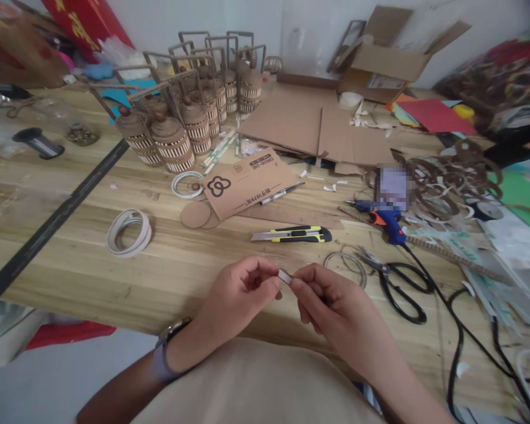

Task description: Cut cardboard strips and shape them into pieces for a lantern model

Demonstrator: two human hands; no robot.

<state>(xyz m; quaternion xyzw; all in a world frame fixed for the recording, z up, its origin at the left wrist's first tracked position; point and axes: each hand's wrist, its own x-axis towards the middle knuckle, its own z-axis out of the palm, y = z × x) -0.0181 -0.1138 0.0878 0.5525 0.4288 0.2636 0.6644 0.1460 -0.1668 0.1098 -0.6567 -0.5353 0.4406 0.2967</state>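
Between my two hands is a small white strip, pinched at both ends over the table's front edge. My left hand, with a watch on its wrist, grips the left end between thumb and fingers. My right hand pinches the right end; its other fingers curl under. What the strip is made of I cannot tell. Just beyond the hands lies a yellow and black utility knife, blade pointing left. Close to my right hand are a thin ring and black-handled scissors.
Several small lidded baskets with tall handles stand at the back left. Tape rolls lie at left, near a printed cardboard piece. A blue glue gun with a trailing black cord and a heap of brown strips fill the right.
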